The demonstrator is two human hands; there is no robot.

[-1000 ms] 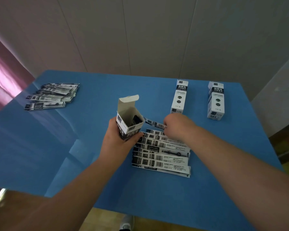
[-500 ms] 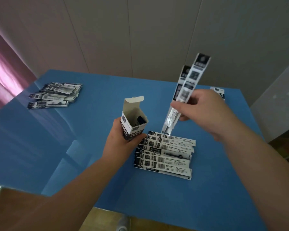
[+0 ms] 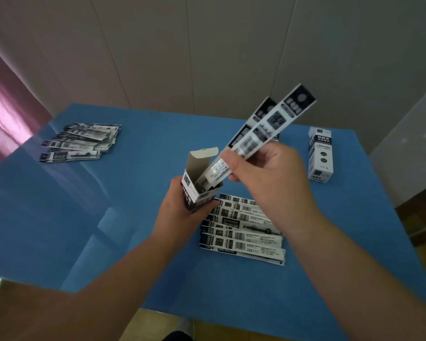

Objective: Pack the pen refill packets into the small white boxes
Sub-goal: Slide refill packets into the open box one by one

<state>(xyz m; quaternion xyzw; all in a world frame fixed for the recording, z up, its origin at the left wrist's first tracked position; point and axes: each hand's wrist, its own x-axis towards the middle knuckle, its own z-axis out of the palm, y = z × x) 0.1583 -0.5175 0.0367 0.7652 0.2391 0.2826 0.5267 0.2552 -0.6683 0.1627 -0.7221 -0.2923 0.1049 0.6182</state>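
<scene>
- Upper left of the frame: loose pile of refill packets on the blue worktop, well apart from both hands.
- Left of centre: left hand wrapped round the lower part of a small white box, held roughly upright, lid flap folded back, mouth facing up.
- Centre: held packets, apparently two together, slanting from upper right down to lower left, lower ends just inside the box mouth, long axis tilted well off the box's own.
- Judged next: packets tipped nearer upright, then slid down along the box's length; right hand the one to drive that.
- Right of centre: right hand pinching the held packets low down, between thumb and curled fingers, just above the box.
- Below the hands: fanned stack of packets flat on the worktop, waiting.
- Far right: closed box lying on the worktop, well clear.
</scene>
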